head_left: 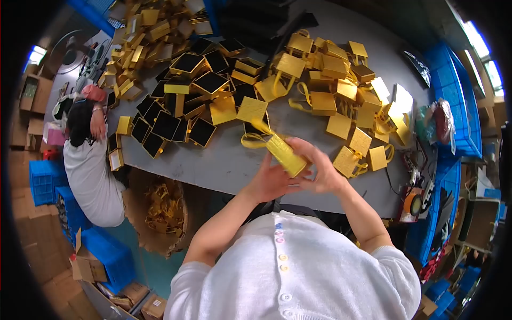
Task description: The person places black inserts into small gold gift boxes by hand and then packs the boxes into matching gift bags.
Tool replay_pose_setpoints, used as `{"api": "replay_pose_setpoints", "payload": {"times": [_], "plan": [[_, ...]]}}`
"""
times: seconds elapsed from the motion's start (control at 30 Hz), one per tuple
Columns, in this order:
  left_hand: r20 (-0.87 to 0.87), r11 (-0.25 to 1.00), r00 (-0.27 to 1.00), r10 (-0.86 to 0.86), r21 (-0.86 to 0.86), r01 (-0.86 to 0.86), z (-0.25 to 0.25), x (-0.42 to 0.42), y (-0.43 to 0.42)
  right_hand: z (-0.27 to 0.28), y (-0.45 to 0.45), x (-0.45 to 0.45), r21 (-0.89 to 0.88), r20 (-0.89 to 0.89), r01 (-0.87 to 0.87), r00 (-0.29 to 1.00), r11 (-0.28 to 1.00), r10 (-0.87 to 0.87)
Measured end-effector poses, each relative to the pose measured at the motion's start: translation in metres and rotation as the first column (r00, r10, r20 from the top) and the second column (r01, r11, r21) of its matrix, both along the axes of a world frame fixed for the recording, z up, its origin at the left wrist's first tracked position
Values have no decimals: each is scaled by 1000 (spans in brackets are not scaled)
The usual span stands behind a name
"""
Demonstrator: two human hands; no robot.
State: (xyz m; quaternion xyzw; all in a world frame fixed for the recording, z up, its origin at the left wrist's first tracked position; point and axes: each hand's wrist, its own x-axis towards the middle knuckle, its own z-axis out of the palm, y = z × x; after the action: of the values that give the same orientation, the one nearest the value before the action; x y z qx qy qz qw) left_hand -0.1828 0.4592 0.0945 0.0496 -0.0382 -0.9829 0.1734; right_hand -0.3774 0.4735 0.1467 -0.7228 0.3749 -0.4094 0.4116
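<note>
A small gold gift box (pixel 286 154) with a yellow ribbon handle is held tilted between my hands above the table's near edge. My right hand (pixel 322 168) grips it from the right side, slightly smeared by motion. From below and the left, my left hand (pixel 271 182) holds its lower part, fingers reaching partly behind the box. The ribbon loops (pixel 255 140) stick out to the upper left. Just beyond lie a closed gold box (pixel 252 109) and several open boxes with black insides (pixel 166 125).
Gold boxes with ribbon handles (pixel 323 103) are heaped on the right of the grey table (pixel 213 169). More gold pieces (pixel 154 32) pile up at the back left. Another person (pixel 93 176) sits at left. A carton of yellow ribbons (pixel 164 213) stands below; blue crates (pixel 453 101) line the right.
</note>
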Motion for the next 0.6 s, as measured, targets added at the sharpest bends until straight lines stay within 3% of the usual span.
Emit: {"api": "replay_pose_setpoints", "payload": {"times": [0.03,0.07,0.13,0.17,0.23,0.27,0.3,0.33,0.37,0.4,0.43,0.5,0.53,0.57,0.6], "plan": [[4,1000,1000,15,-4,-15,2,3,-4,6,0,7,-178,-172,-76,984,981,45],[1,994,995,104,-42,-104,3,5,-8,13,0,7,-182,-169,-83,984,980,52],[46,941,950,309,-156,-299,3,14,-8,22,2,4,-161,-356,-137,932,977,72],[49,943,951,304,-157,-293,2,19,-10,21,3,6,-162,-353,-131,933,978,67],[152,737,871,467,-611,-289,3,29,-12,17,5,12,-61,-201,-106,975,992,92],[239,754,858,454,-616,-227,-7,39,-16,12,3,15,-61,-199,-108,975,992,94],[243,753,856,457,-617,-227,-11,41,-16,6,3,20,48,-66,-24,997,999,27],[314,546,691,651,-826,-139,3,37,-20,2,0,25,165,58,46,997,985,-57],[293,321,492,820,-947,28,13,34,-22,2,-4,30,166,61,44,997,985,-55],[269,232,383,884,-962,142,17,32,-22,3,-10,35,229,37,177,981,957,-191],[273,236,384,882,-961,142,15,32,-22,6,-16,40,289,1,307,947,907,-321],[152,31,368,917,-949,314,5,30,-20,13,-28,53,255,-101,383,924,888,-370],[17,-100,372,928,-951,292,1,24,-20,9,-33,55,202,-243,433,891,879,-383],[-122,-300,395,911,-852,429,-5,23,-18,8,-37,59,140,-378,472,838,870,-393],[-112,-260,373,921,-890,374,-10,20,-16,9,-39,63,-83,-334,494,804,865,-491]]}}
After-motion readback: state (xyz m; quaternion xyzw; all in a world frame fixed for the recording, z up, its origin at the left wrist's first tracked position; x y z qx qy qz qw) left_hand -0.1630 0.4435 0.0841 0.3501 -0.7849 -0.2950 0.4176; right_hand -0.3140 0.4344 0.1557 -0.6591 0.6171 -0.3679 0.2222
